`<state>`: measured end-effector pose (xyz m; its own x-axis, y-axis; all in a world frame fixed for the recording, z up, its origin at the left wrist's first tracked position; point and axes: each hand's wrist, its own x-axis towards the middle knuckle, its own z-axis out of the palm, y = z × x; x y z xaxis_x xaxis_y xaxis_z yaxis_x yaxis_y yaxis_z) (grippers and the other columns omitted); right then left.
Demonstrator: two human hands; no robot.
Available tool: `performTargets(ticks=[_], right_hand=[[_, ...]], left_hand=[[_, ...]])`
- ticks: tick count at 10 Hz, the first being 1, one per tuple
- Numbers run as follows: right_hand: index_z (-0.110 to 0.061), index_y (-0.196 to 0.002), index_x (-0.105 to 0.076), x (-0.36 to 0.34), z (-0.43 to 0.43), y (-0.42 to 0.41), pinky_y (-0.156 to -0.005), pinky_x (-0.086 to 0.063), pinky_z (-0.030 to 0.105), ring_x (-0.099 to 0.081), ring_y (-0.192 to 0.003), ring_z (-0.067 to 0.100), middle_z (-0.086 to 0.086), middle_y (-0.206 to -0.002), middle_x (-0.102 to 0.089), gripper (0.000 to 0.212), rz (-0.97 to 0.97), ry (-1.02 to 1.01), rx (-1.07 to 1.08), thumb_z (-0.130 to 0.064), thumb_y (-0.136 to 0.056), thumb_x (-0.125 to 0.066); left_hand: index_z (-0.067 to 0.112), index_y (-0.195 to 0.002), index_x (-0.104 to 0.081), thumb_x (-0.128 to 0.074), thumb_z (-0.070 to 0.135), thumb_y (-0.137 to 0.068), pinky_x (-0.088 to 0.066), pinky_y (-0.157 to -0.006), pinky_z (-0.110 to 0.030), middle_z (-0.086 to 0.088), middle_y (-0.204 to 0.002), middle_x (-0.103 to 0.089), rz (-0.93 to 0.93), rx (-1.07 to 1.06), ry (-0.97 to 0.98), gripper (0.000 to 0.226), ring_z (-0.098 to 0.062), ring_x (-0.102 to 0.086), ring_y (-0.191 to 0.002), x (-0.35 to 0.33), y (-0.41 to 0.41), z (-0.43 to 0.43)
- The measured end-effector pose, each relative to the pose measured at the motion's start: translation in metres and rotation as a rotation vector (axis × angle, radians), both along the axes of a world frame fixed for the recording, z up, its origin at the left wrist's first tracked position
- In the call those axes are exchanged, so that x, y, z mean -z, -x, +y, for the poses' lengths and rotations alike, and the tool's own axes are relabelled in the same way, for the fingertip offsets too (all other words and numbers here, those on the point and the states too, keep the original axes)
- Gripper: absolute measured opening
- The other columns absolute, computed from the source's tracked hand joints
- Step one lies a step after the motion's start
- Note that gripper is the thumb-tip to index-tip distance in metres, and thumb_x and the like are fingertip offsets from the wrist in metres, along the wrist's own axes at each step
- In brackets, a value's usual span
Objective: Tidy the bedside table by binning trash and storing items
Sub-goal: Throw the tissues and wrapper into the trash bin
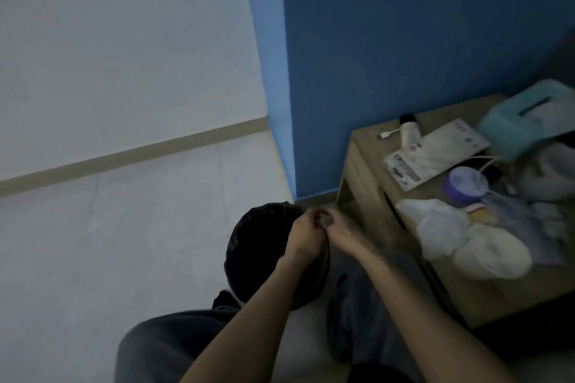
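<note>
Bin [252,246] sits below left hand [306,235], right hand [342,232], pinching small item [325,221].

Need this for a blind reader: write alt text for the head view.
The left hand and right hand hold a small blurred pale item over a black-lined round bin. At right, a wooden bedside table holds a teal tissue box and white plastic bags.

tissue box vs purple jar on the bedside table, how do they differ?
The tissue box is teal and rectangular; the jar is purple and round. The box is larger and sits further back, near the wall; the jar sits mid-table. Both sit on the table.
</note>
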<state>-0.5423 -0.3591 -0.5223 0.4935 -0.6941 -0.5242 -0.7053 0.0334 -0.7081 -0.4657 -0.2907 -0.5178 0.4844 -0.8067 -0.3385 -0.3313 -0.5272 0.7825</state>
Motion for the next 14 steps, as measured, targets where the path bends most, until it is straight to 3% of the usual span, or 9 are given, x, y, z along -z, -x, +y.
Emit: performTargets(ticks=[2, 3, 5, 7, 8, 9, 10, 12, 14], right_hand=[[-0.013, -0.116, -0.055, -0.099, -0.044, 0.099, -0.085, -0.042, 0.026, -0.058, -0.102, 0.018, 0.006, -0.109, -0.063, 0.033, -0.287, 0.357, 0.325, -0.002, -0.085, -0.05], [-0.013, -0.112, -0.058, -0.118, -0.039, 0.177, -0.083, -0.045, 0.031, -0.059, -0.103, 0.027, 0.008, -0.109, -0.063, 0.03, -0.174, 0.656, 0.416, -0.009, -0.082, -0.06], [-0.019, -0.136, -0.038, -0.084, -0.019, 0.248, -0.102, -0.039, 0.042, -0.041, -0.126, 0.03, 0.012, -0.137, -0.045, 0.088, 0.161, 0.454, 0.213, -0.051, -0.062, -0.072], [-0.012, -0.135, -0.039, -0.063, -0.022, 0.247, -0.098, -0.038, 0.04, -0.044, -0.123, 0.035, 0.019, -0.135, -0.047, 0.087, 0.092, 0.396, 0.362, -0.015, -0.06, -0.083], [-0.013, -0.133, -0.041, -0.06, -0.025, 0.247, -0.097, -0.039, 0.043, -0.046, -0.121, 0.037, 0.021, -0.133, -0.048, 0.091, 0.076, 0.378, 0.366, -0.017, -0.053, -0.086], [-0.041, -0.124, -0.032, -0.044, -0.022, 0.248, -0.092, -0.044, 0.045, -0.05, -0.114, 0.036, 0.017, -0.128, -0.049, 0.09, 0.057, 0.415, 0.326, -0.047, -0.05, -0.082], [-0.05, -0.115, -0.025, -0.045, -0.015, 0.247, -0.089, -0.046, 0.038, -0.052, -0.105, 0.031, 0.01, -0.119, -0.049, 0.078, 0.089, 0.475, 0.263, -0.071, -0.051, -0.065], [-0.023, -0.128, -0.04, -0.083, -0.015, 0.184, -0.082, -0.041, 0.033, -0.054, -0.103, 0.032, 0.013, -0.118, -0.054, 0.075, -0.08, 0.582, 0.226, -0.031, -0.064, -0.079], [-0.019, -0.117, -0.051, -0.046, -0.017, 0.06, -0.087, -0.047, 0.032, -0.058, -0.107, 0.029, 0.01, -0.113, -0.062, 0.071, -0.185, 0.525, 0.051, -0.029, -0.053, -0.08]], left_hand=[[0.011, -0.128, -0.051, -0.052, 0.001, -0.075, -0.041, -0.099, -0.031, -0.014, -0.129, -0.057, -0.059, 0.191, 0.194, 0.054, -0.029, -0.052, -0.121, -0.053, 0.078, -0.077], [0.017, -0.138, -0.039, -0.053, 0.016, -0.072, -0.028, -0.113, -0.04, -0.011, -0.145, -0.039, -0.146, 0.435, 0.118, 0.068, -0.029, -0.033, -0.135, -0.052, 0.127, -0.097], [0.028, -0.142, -0.028, -0.06, 0.023, -0.084, -0.027, -0.111, -0.054, -0.007, -0.15, -0.027, -0.315, 0.636, -0.18, 0.067, -0.033, -0.022, -0.139, -0.026, 0.16, -0.105], [0.016, -0.134, -0.041, -0.067, 0.018, -0.081, -0.04, -0.105, -0.048, -0.012, -0.142, -0.036, -0.374, 0.606, -0.206, 0.06, -0.03, -0.039, -0.129, -0.026, 0.167, -0.094], [0.013, -0.132, -0.045, -0.066, 0.019, -0.082, -0.038, -0.106, -0.048, -0.012, -0.142, -0.033, -0.375, 0.604, -0.216, 0.054, -0.03, -0.037, -0.129, -0.027, 0.168, -0.092], [0.011, -0.131, -0.045, -0.064, 0.02, -0.084, -0.037, -0.107, -0.047, -0.013, -0.143, -0.035, -0.325, 0.613, -0.166, 0.052, -0.03, -0.037, -0.129, -0.026, 0.167, -0.092], [0.012, -0.13, -0.044, -0.058, 0.019, -0.088, -0.041, -0.104, -0.047, -0.014, -0.138, -0.044, -0.19, 0.539, -0.118, 0.045, -0.029, -0.045, -0.125, -0.023, 0.161, -0.087], [0.019, -0.123, -0.04, -0.046, 0.02, -0.093, -0.048, -0.089, -0.043, -0.013, -0.124, -0.056, -0.159, 0.265, 0.172, 0.031, -0.032, -0.057, -0.109, -0.055, 0.118, -0.058], [0.007, -0.114, -0.046, -0.043, 0.016, -0.09, -0.045, -0.096, -0.044, -0.016, -0.121, -0.052, -0.165, -0.1, 0.035, 0.025, -0.036, -0.053, -0.109, -0.019, 0.01, -0.014]])
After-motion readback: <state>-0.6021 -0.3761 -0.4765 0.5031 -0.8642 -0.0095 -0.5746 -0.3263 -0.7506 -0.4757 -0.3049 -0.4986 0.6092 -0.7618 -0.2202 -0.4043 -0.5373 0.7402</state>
